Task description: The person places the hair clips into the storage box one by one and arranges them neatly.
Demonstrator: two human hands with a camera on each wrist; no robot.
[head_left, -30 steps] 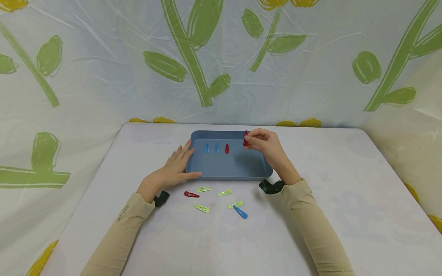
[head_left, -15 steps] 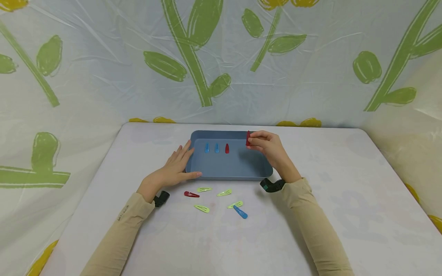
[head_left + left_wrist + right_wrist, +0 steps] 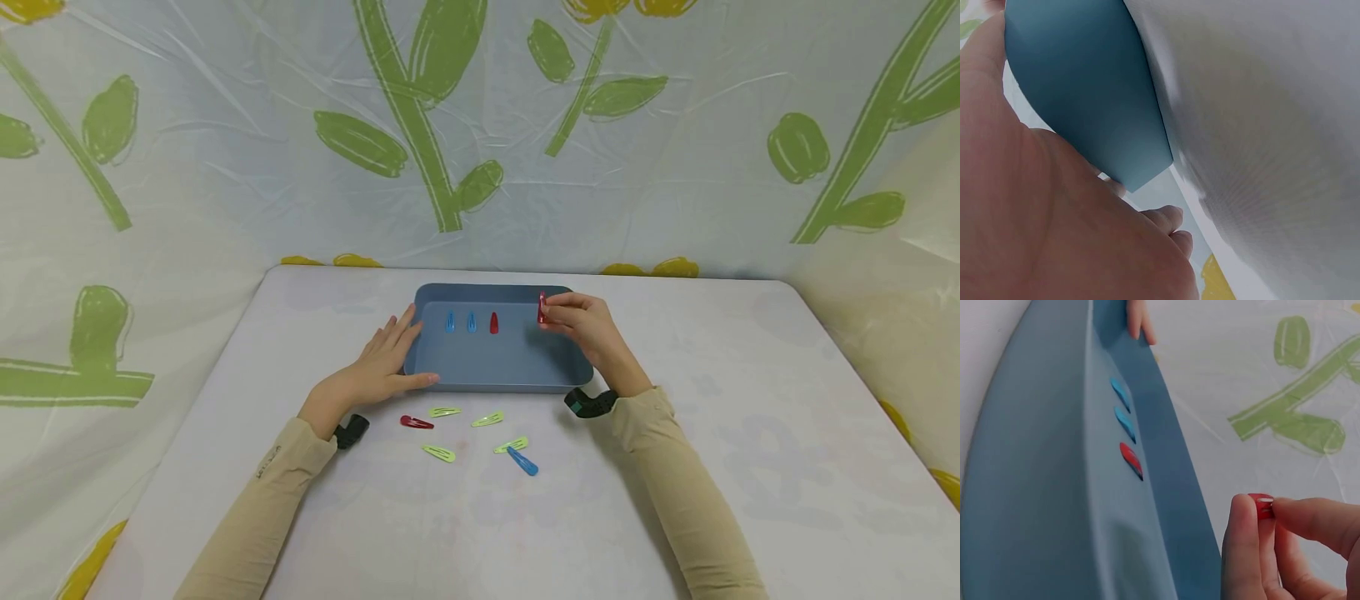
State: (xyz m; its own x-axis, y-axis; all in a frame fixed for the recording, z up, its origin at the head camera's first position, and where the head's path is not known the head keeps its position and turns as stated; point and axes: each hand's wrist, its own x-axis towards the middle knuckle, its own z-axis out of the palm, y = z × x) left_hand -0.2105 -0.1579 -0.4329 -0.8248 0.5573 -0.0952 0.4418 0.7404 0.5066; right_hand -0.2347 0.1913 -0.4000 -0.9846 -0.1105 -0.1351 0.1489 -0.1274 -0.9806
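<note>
My right hand [image 3: 592, 329] pinches a red hair clip [image 3: 542, 307] upright between thumb and fingertips, above the right part of a blue-grey tray [image 3: 480, 379]. The right wrist view shows this red clip [image 3: 1264, 505] between the fingertips, beyond the tray wall. Inside the tray, two blue clips [image 3: 450, 322] and one red clip [image 3: 493, 323] lie side by side in a row at the upper left. My left hand [image 3: 367, 371] rests with spread fingers on the tray's left edge, its thumb over the front corner. In the left wrist view that hand lies along the tray's outer wall [image 3: 1085, 81].
In front of the tray on the white table [image 3: 300, 517] lie a red clip [image 3: 417, 422], a blue clip [image 3: 522, 461] and several light green clips [image 3: 438, 453]. The blue one overlaps a green clip [image 3: 512, 445]. A leaf-patterned sheet [image 3: 285, 183] hangs behind the table.
My right hand has shifted slightly right, then a little down toward the tray, with the red hair clip still pinched. My left hand and the other clips stay in place.
</note>
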